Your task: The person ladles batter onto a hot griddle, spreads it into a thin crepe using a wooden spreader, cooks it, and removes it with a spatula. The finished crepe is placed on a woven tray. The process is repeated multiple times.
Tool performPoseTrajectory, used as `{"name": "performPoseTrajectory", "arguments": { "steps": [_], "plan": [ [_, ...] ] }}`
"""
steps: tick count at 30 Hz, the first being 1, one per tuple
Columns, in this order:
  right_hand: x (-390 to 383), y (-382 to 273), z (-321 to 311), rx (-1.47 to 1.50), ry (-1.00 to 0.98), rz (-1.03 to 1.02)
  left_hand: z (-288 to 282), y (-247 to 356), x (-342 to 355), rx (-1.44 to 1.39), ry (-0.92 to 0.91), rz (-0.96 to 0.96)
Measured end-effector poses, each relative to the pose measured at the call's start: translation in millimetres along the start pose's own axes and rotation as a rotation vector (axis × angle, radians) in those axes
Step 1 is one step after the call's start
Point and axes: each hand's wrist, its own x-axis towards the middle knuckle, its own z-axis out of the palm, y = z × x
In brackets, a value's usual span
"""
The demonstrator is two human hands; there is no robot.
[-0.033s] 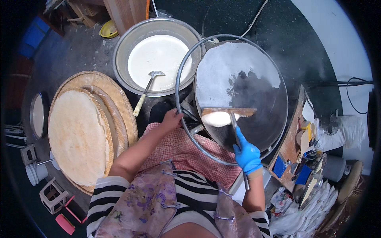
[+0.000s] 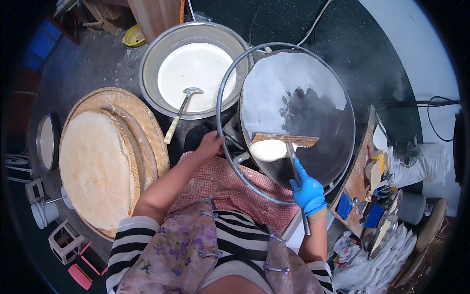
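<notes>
My gloved right hand (image 2: 308, 191) is closed round the metal handle of a wooden batter spreader (image 2: 286, 140). The spreader's blade lies across the round dark griddle (image 2: 323, 159), with a white lump of batter (image 2: 270, 150) against its near side. A thin pale layer of batter (image 2: 293, 73) covers the griddle's far and left part; the rest is dark. My bare left hand (image 2: 210, 145) grips the left side of the metal ring (image 2: 220, 105) around the griddle. Left of the griddle stands a metal basin (image 2: 148, 93) of white batter, a ladle (image 2: 178, 115) resting in it.
A stack of large thin round pancakes (image 2: 95, 166) lies on a woven tray (image 2: 155, 132) at left. At right is a cluttered wooden board (image 2: 350, 188), with white plastic bags (image 2: 387, 259) below it. A small stool (image 2: 66, 242) stands at lower left.
The spreader has turned slightly, its right end coming nearer to me, and the batter lump has shifted a little right and nearer. My right hand moved slightly right; my left stays at the ring.
</notes>
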Motion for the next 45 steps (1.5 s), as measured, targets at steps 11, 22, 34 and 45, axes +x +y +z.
{"name": "performPoseTrajectory", "arguments": {
  "steps": [11,22,34,45],
  "plan": [
    [5.5,-12.9,15.0,-0.013,0.027,-0.034,-22.7,6.2,2.4,-0.012,0.143,0.035],
    [36.8,-21.0,28.7,0.023,0.087,-0.122,42.8,-24.3,-48.4,0.109,0.166,0.115],
    [52.9,-25.5,24.3,0.027,0.109,-0.073,-21.4,36.3,26.1,0.031,0.183,0.066],
    [47.0,-9.3,15.0,0.028,0.04,0.013,37.7,-40.2,-55.2,-0.12,0.006,0.047]
  ]
}}
